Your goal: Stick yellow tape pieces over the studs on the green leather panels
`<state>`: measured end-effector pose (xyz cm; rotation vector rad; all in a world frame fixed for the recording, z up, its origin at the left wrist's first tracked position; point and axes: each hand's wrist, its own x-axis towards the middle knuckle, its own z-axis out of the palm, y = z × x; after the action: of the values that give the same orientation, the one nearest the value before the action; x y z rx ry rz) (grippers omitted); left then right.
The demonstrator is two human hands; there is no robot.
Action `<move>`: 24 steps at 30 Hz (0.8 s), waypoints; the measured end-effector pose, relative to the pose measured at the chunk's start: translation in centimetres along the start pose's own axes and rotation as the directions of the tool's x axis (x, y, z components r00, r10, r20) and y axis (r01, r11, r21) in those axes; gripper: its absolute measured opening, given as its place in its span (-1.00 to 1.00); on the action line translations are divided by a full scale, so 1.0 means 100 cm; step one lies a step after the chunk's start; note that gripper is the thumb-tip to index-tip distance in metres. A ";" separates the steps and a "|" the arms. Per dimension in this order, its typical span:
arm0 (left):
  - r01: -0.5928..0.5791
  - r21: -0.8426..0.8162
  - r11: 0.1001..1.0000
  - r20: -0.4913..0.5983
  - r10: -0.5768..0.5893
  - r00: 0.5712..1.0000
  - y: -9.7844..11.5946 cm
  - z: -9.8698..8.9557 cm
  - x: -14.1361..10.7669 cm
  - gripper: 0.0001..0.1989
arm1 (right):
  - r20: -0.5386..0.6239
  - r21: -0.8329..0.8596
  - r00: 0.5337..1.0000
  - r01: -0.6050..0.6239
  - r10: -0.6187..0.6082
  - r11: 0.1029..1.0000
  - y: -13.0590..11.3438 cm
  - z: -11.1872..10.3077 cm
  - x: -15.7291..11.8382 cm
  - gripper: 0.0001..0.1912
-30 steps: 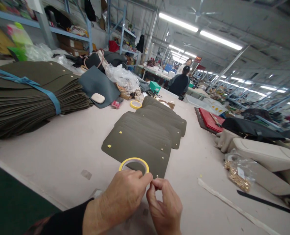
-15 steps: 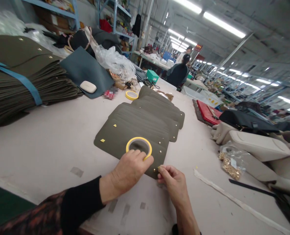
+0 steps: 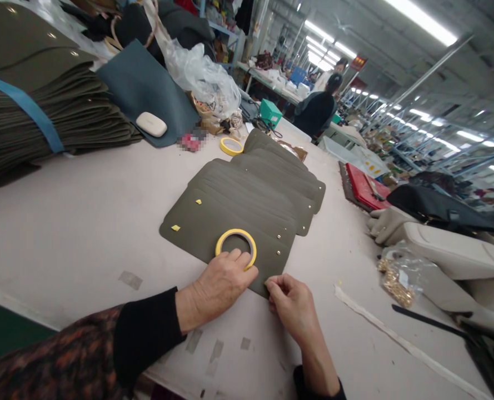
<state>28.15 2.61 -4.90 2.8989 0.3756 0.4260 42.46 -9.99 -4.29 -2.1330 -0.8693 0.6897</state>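
Centrally, the left hand (image 3: pixel 220 284) grips a yellow tape roll (image 3: pixel 218 241) over the olive panels (image 3: pixel 234 208); the right hand (image 3: pixel 293 304) pinches, fingertips together, at their lower corner. Upper right, the red sign (image 3: pixel 358 63) is illegible.

Logged from my feed: bright scene; ceiling tube lights (image 3: pixel 422 21), glaring white, upper right; tabletop (image 3: pixel 100 216), evenly lit, shadows soft; far background, hazy; edges, wide-angle stretch; small patch (image 3: pixel 191 140), pixelated.
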 end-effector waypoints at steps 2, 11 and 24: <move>0.002 -0.013 1.000 0.011 -0.001 1.000 -0.001 0.001 0.000 -0.88 | -0.012 -0.105 0.999 0.044 -0.046 0.994 -0.003 0.000 0.001 -0.77; 0.024 -0.056 0.998 -0.007 -0.024 1.000 -0.002 0.004 0.000 -0.88 | 0.063 0.061 0.992 -0.116 0.112 0.991 -0.001 -0.003 0.003 -0.76; 0.034 -0.084 0.996 -0.019 -0.035 0.999 -0.003 0.004 -0.001 -0.85 | 0.029 -0.206 0.999 0.040 -0.035 0.978 -0.004 0.001 0.004 -0.78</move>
<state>28.11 2.78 -5.36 2.8051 0.4006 0.4555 42.56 -9.44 -4.13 -2.2882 -1.0310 0.6313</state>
